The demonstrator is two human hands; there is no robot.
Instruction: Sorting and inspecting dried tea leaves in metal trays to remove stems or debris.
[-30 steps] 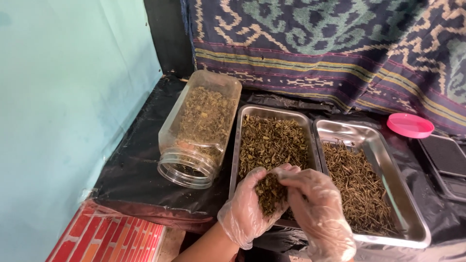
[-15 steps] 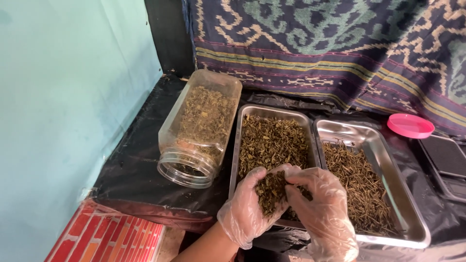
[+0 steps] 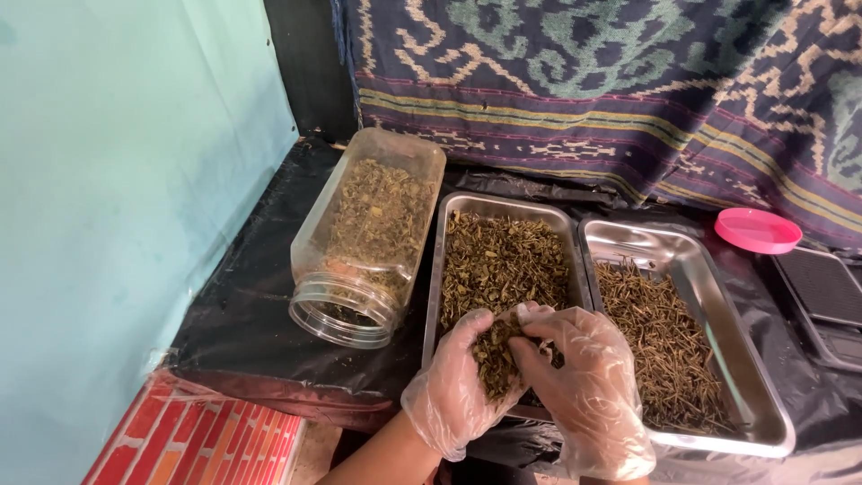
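Observation:
Both hands wear thin clear plastic gloves. My left hand [image 3: 453, 386] is cupped over the near end of the left steel tray [image 3: 437, 260] and holds a clump of dried green-brown leaves [image 3: 494, 355]. My right hand [image 3: 588, 386] rests against it, fingertips picking into that clump. The left tray is filled with the same dried leaves [image 3: 503, 260]. The right steel tray [image 3: 718, 296] holds thin brown stems [image 3: 660, 346].
A clear plastic jar [image 3: 373, 233] lies on its side left of the trays, mouth toward me, partly filled with dried leaves. A pink lid [image 3: 757, 230] and a black scale [image 3: 826, 292] sit at right. Black plastic sheet [image 3: 251, 314] covers the table; patterned woven cloth [image 3: 628, 90] hangs behind.
My hands have stayed over the near end of the left tray; the right fingers have shifted slightly within the clump of leaves.

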